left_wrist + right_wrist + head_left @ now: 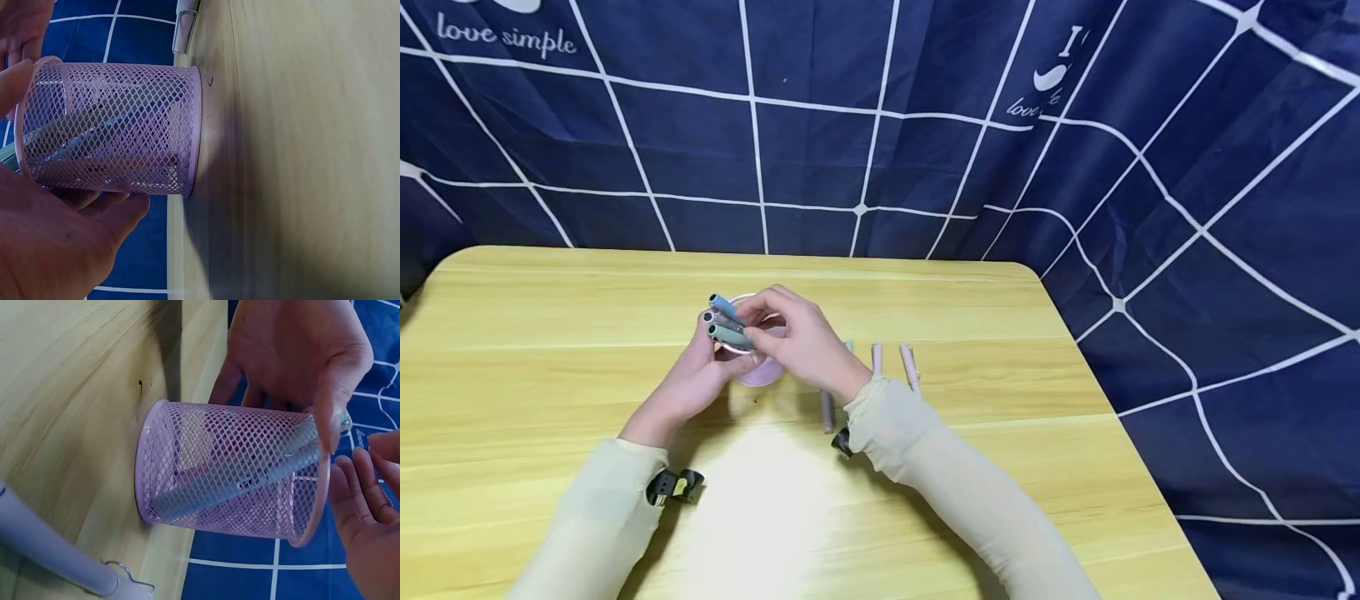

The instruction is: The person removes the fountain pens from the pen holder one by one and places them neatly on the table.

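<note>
A pink mesh pen holder [112,125] stands upright on the table. My left hand [696,375] grips its side, the thumb at the rim and the fingers round the wall. Inside lean several pens: in the head view, a blue pen [724,308], a greyish pen [713,318] and a green pen [728,336] stick out at the upper left. My right hand [805,337] is at the open top, its fingers loosely bent close to the pen ends. In the right wrist view, no pen shows between the right fingers [359,494].
Right of the holder, partly behind the right forearm, lie more pens: a light purple pen [827,412], another pen [877,358] and a third pen [911,369]. The wooden table [1000,467] meets a dark blue gridded curtain [820,158] at the back and right.
</note>
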